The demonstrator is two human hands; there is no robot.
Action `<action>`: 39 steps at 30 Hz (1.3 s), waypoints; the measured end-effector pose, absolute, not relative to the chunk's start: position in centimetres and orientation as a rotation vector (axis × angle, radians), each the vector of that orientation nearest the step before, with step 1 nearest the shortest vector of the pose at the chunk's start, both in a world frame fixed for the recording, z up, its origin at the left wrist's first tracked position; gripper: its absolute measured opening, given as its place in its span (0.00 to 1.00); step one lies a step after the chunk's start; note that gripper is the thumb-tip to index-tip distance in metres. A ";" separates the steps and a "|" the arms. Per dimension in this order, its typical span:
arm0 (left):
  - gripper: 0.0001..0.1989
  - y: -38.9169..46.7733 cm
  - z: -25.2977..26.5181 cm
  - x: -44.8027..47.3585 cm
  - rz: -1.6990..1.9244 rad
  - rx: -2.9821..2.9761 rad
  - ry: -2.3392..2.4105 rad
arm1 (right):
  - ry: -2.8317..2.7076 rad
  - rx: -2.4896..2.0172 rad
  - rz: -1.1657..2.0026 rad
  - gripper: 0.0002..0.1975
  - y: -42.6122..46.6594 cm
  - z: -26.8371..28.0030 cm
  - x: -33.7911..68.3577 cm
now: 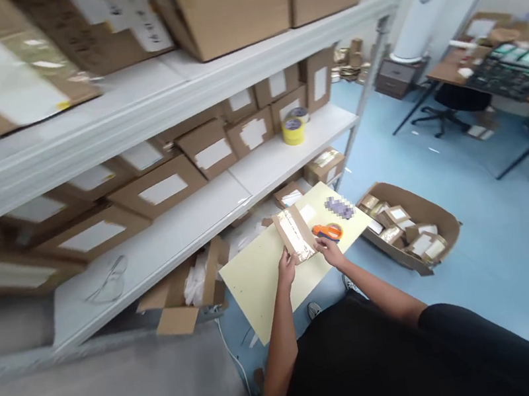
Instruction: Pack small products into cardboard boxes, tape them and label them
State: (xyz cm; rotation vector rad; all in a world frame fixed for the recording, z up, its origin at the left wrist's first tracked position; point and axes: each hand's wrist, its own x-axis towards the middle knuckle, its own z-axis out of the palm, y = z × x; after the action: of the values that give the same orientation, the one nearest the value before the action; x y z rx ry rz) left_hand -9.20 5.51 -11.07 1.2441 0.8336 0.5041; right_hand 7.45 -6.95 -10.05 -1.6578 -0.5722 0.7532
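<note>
In the head view, both bare hands hold one small cardboard box [295, 233] between them, above a pale yellow table [253, 287]. The left hand [288, 265] grips the box's near left corner; the right hand [328, 251] grips its near right corner — both are closed on the cardboard. A white label and glossy tape cover part of the box's upper face. Whether its far end touches the table, I cannot tell.

Just beyond the right hand, an orange tape dispenser [326, 233] lies on the table. Farther along sits a blurred-out purple-grey object [340, 207], and near the box's far end lies a white paper [307, 212].

To the right, on the blue floor [488, 216], a large carton [415, 195] holds many small taped boxes [399, 223]. To the left of the table stands an open carton [177, 320] with white plastic [196, 281] inside.

Behind the table, a grey shelf [207, 219] bears a row of labelled boxes [163, 190], a yellow tape roll [293, 132] and a paler roll [300, 114] touching or just behind it. Well apart, at the upper right, a brown desk [450, 69] carries a dark crate [506, 74] — its contents are too blurred to name.
</note>
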 end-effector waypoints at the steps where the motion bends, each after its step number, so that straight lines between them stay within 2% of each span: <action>1: 0.39 5.4 -10.2 -7.3 0.475 1.272 0.785 | -0.535 -1.644 0.695 0.19 -8.1 -9.6 8.6; 7: 0.42 2.4 -5.6 5.6 0.252 1.375 0.520 | -0.299 -1.641 0.386 0.26 -15.3 -7.4 15.6; 13: 0.36 -3.2 -4.3 17.9 0.079 1.489 0.377 | -0.087 -1.621 0.251 0.30 -22.2 -6.8 23.2; 20: 0.24 -10.2 -7.0 28.6 -0.175 1.723 0.477 | 0.266 -2.086 0.351 0.22 -30.1 -8.0 32.3; 23: 0.22 -13.2 -7.9 33.1 -0.308 1.770 0.474 | 0.366 -2.122 0.405 0.20 -33.1 -8.8 35.5; 26: 0.26 -16.3 -7.7 38.5 -0.292 1.652 0.399 | 0.441 -2.015 0.280 0.19 -36.2 -8.7 39.0; 31: 0.34 -19.8 -5.7 46.1 -0.177 1.565 0.243 | 0.507 -1.806 0.117 0.33 -40.5 -6.7 44.7; 34: 0.36 -20.3 -5.1 47.8 -0.145 1.563 0.186 | 0.451 -1.711 0.075 0.36 -41.3 -5.5 46.4; 39: 0.34 -19.1 -5.5 46.8 -0.082 1.520 0.236 | 0.300 -1.669 0.003 0.34 -39.3 -3.8 47.1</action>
State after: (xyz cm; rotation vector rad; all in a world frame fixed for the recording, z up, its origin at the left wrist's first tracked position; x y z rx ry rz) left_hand 46.76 -19.05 -5.48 1.5204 0.2359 -0.0823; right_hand 47.09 -39.35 -3.81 -1.6688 0.3001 0.0030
